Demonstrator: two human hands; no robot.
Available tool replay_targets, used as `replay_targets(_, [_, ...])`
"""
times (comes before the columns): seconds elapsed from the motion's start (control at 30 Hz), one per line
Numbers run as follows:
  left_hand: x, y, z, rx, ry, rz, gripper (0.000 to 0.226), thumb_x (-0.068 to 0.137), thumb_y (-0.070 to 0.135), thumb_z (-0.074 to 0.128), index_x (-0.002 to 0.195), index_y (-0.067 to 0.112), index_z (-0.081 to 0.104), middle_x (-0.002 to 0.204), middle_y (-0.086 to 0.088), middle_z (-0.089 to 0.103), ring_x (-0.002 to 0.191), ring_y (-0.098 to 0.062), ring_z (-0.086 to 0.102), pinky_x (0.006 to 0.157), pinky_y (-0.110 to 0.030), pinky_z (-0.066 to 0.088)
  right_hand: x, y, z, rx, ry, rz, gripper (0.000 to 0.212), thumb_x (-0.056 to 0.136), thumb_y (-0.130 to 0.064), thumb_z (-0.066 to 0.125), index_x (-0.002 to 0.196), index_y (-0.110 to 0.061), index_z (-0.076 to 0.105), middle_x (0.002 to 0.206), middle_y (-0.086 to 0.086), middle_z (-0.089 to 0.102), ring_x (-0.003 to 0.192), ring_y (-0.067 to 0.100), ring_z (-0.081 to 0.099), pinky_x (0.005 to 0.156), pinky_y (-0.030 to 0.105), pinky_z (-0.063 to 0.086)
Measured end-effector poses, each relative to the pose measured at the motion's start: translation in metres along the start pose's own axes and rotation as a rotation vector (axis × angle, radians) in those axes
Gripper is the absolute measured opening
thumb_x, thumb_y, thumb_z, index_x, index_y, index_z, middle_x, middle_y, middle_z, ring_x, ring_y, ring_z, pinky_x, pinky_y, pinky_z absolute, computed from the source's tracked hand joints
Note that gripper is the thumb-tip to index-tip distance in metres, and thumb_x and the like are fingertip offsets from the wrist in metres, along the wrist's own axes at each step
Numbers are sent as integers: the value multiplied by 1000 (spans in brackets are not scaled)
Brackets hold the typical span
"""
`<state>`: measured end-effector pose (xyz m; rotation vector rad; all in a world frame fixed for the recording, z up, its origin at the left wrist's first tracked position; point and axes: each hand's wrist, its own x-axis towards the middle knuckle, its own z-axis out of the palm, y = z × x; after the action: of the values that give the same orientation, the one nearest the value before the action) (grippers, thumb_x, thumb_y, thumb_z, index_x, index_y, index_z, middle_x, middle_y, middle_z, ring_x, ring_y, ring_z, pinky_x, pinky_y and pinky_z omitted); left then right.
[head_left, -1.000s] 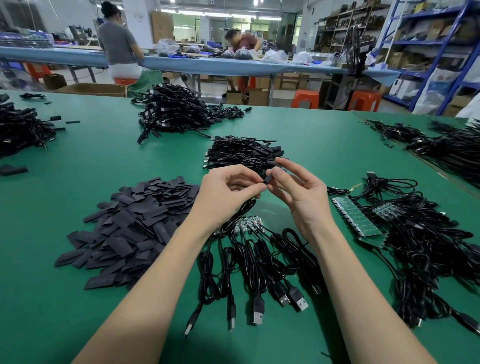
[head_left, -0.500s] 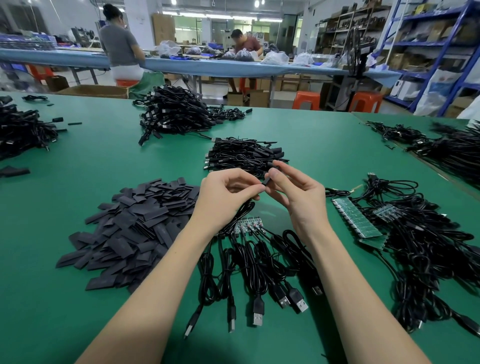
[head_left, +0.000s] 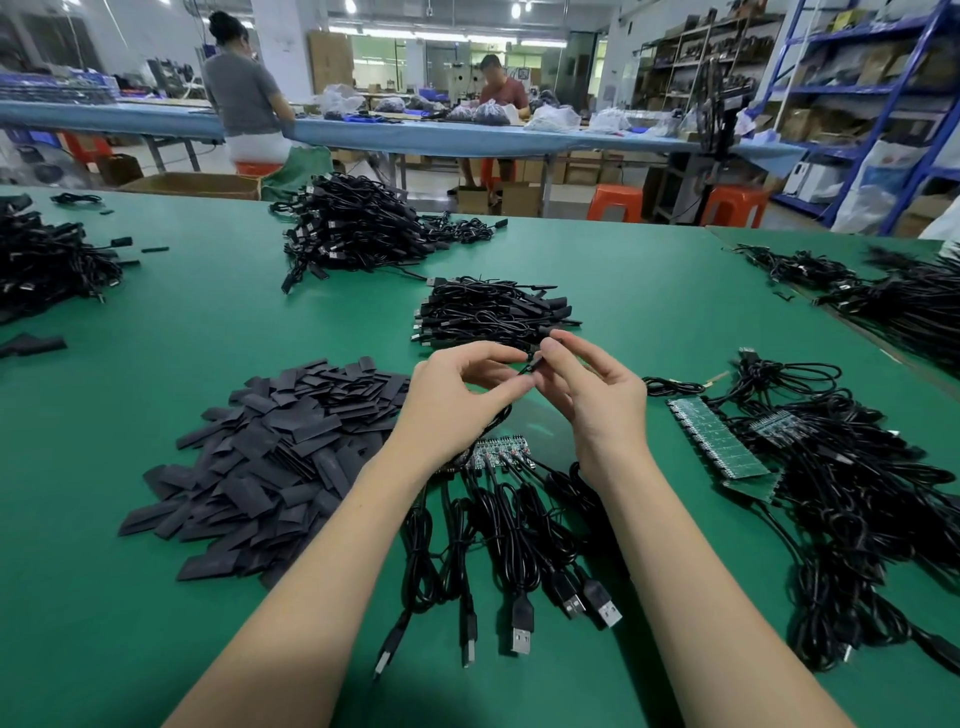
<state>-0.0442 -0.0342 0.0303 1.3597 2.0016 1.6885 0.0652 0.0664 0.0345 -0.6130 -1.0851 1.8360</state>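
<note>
My left hand (head_left: 457, 400) and my right hand (head_left: 597, 400) meet above the green table (head_left: 208, 322), both pinching one small black sleeve piece (head_left: 531, 366) on the end of a black cable. That cable runs down under my left palm. Below the hands lies a small circuit strip (head_left: 498, 449) with several black USB cables (head_left: 519, 561) fanned toward me, plugs nearest me. A heap of flat black sleeve pieces (head_left: 270, 462) lies to the left of my left forearm.
A bundle of finished cables (head_left: 493, 312) sits just beyond the hands, a bigger pile (head_left: 353, 228) farther back. Green circuit boards (head_left: 719, 441) and tangled cables (head_left: 857, 493) lie to the right. More cable piles sit at the far left (head_left: 47, 265) and far right (head_left: 904, 301). Two people work at a distant table.
Both hands have stayed together on the small black piece, with only slight finger shifts. The view has tilted down a little.
</note>
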Motion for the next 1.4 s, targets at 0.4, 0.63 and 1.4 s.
replay_targets(0.4, [2, -1, -5, 292, -217, -65, 11, 86, 27, 76, 96, 31, 73, 88, 15, 70, 68, 3, 61, 65, -4, 43, 10, -9, -19, 163, 193, 18, 21, 87, -4, 76, 105, -7, 65, 67, -2, 74, 65, 11, 71, 68, 19, 59])
replay_targets(0.63, [23, 2, -1, 592, -107, 46, 18, 90, 26, 71, 103, 38, 68, 94, 21, 63, 88, -5, 62, 83, -30, 52, 17, -11, -31, 20, 178, 149, 27, 94, -12, 71, 119, -6, 62, 100, 11, 74, 75, 20, 72, 71, 29, 63])
replay_targets(1.4, [34, -14, 10, 568, -95, -117, 24, 94, 37, 61, 108, 20, 53, 108, 1, 59, 92, -18, 56, 89, -39, 50, 14, 1, -32, -1179, -319, 21, 5, 83, -31, 80, 83, -28, 75, 75, -6, 74, 73, 10, 68, 72, 23, 47])
